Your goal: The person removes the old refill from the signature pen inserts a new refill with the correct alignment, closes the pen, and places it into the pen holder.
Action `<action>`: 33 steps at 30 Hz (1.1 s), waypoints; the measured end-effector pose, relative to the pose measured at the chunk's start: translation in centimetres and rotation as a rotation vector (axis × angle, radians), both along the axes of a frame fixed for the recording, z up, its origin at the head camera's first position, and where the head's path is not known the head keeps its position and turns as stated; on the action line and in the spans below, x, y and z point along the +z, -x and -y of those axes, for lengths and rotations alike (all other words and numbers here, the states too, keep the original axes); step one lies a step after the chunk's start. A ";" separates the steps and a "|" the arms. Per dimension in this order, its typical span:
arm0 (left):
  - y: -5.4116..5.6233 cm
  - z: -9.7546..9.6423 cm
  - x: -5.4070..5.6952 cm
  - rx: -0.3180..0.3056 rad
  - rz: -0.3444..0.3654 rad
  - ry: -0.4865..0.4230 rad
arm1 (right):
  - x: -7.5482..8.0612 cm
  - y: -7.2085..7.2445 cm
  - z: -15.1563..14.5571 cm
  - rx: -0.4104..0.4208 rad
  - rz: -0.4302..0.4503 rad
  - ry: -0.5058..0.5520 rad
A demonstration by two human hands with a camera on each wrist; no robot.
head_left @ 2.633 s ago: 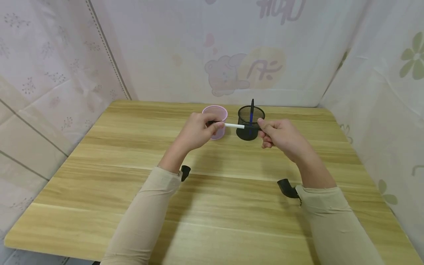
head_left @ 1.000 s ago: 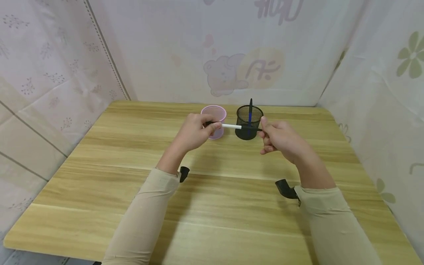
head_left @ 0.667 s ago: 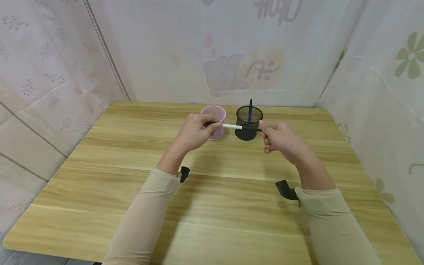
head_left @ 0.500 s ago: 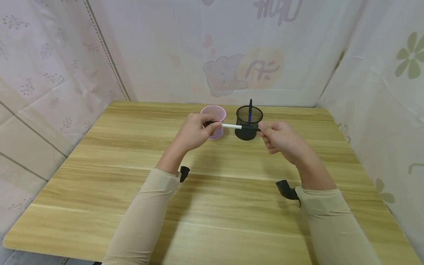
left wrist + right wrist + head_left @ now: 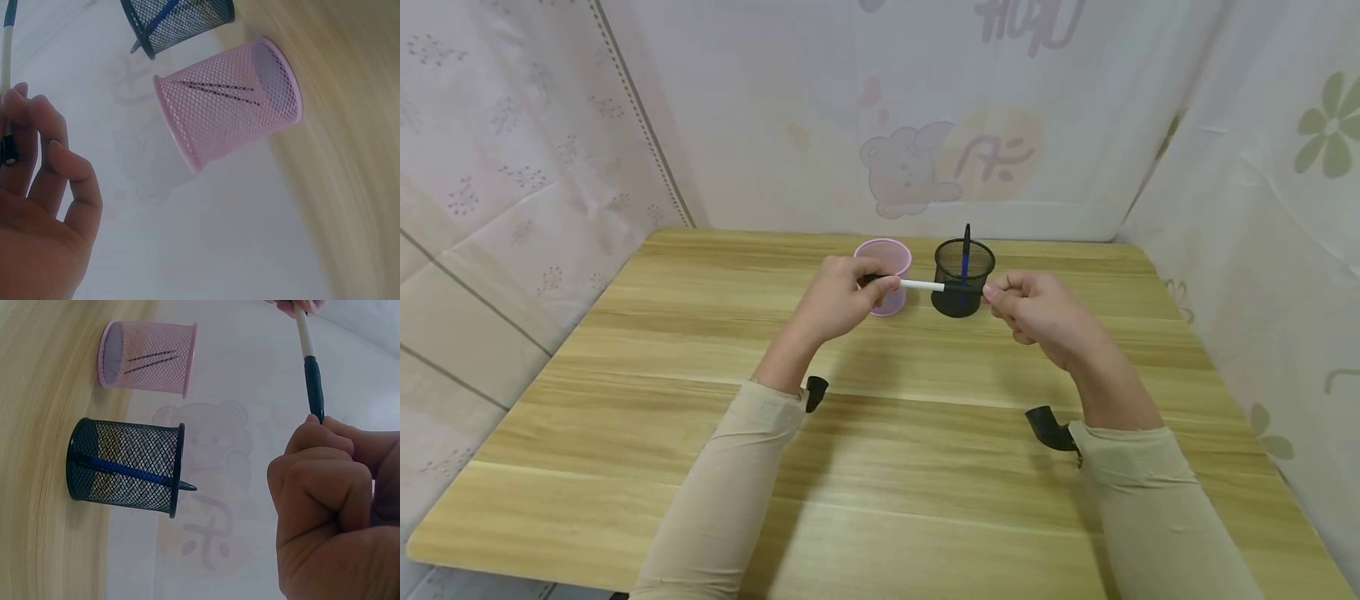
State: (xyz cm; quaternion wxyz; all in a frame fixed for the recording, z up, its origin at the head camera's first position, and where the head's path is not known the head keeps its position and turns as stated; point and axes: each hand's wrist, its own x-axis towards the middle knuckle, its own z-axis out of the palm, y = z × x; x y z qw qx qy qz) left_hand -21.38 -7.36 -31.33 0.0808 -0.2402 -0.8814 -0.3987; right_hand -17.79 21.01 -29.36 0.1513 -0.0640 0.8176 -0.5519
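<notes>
A pen [image 5: 922, 285] with a white barrel and a black grip section lies level in the air between both hands, above the table. My left hand [image 5: 844, 298] pinches its black rear end between thumb and fingers, in front of the pink mesh pen holder [image 5: 228, 103]. At the other end, my right hand [image 5: 1037, 312] pinches the pen's tip, which its fingertips hide. The right wrist view shows that hand's other fingers curled. Behind the pen stands a black mesh pen holder [image 5: 125, 465] with a blue pen [image 5: 128, 472] leaning inside, its dark end above the rim.
Both holders stand upright side by side near the back edge of the wooden table [image 5: 895, 483]. Two thin dark lines show at the pink holder's side. Behind the table hangs a pale printed curtain [image 5: 775, 108]. Black wrist-worn pieces [image 5: 1049, 428] stick out at the sleeves.
My right thumb and fingers have shifted their pinch at the pen's tip, and the fingers have drawn in. The pen has slid very slightly left. My left hand keeps its hold.
</notes>
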 end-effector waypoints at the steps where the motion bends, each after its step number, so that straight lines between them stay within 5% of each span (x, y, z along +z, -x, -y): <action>1: 0.0 0.0 0.0 0.002 0.000 0.001 | 0.0 0.0 0.0 0.001 -0.002 -0.003; 21: 0.0 0.5 -0.6 0.012 0.016 -0.049 | 0.4 -0.1 0.6 0.007 0.037 -0.007; 33: 0.0 0.2 -0.3 0.013 -0.004 -0.022 | 0.0 0.3 1.4 -0.063 0.083 -0.075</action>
